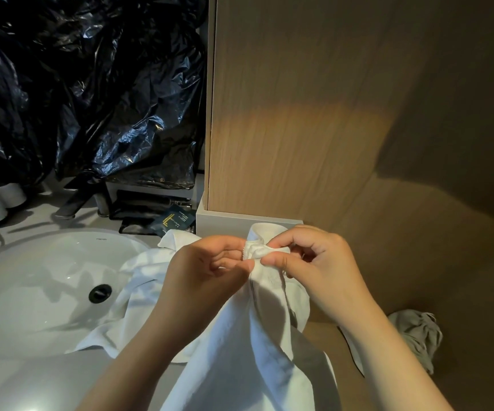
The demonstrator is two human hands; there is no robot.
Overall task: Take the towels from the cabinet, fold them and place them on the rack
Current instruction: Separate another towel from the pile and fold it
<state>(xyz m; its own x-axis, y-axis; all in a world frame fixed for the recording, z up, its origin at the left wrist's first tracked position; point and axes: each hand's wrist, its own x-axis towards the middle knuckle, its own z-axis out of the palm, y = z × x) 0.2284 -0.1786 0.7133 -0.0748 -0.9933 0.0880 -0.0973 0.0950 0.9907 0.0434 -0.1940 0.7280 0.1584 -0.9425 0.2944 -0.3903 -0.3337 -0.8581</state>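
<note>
White towel (248, 366) hangs bunched from both hands. The left hand (207, 274) and the right hand (314, 262) each pinch its gathered top edge between thumb and curled fingers, and the two thumbs are almost touching. The cloth drops between the forearms and runs off the bottom of the view, so its length cannot be told. One part spreads away to the left of the left hand, over the rim of the basin, and the left forearm hides where it joins the rest.

A wooden cabinet panel (328, 114) stands straight ahead of both hands. Its top is cut off, and the side to the right of the right hand sinks into deep shadow. Crumpled black plastic sheeting (76, 84) fills the space above and to the left of the left hand and hides whatever is behind it. A white oval basin (17, 307) lies to the left of that hand, clipped by the left border.

To the lower right of the right hand lies a crumpled grey cloth (417, 336), partly hidden by the right forearm. A strip of bare wooden surface (322, 336) shows between the forearm and the towel. Just beyond the left hand's knuckles sits a dark sachet (174, 222) with gold print too small to read. The black drain (100, 293) sits in the basin, well apart from the left hand.
</note>
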